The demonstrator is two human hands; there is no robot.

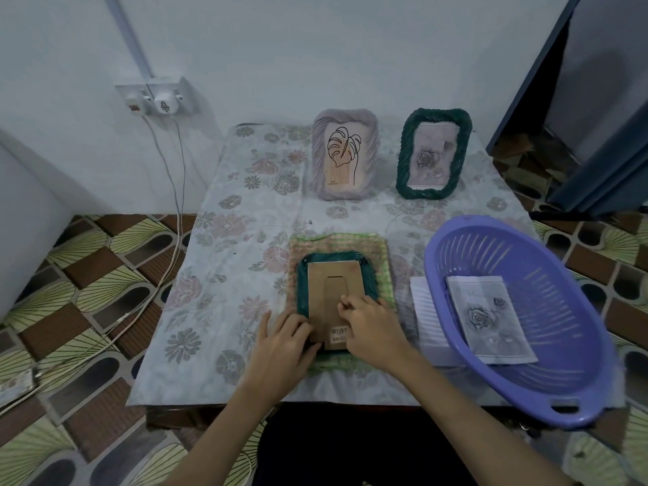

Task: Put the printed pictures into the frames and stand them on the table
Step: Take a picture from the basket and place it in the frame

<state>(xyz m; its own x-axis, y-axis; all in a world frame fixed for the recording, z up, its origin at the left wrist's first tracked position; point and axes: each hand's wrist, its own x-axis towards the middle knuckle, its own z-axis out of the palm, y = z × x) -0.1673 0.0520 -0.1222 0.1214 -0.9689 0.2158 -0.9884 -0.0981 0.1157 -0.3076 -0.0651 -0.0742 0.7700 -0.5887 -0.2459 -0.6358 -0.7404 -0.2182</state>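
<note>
— What sort of place is this?
— A home: floral cloth (224, 275) over a low surface, patterned floor covering (87, 275), wall sockets (154, 98) with cables, a plastic laundry-style basket (519, 310).

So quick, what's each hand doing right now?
Left hand: open, fingers resting on the near-left edge of the face-down green frame.
Right hand: fingers curled, pinching at the frame's cardboard backing.
</note>
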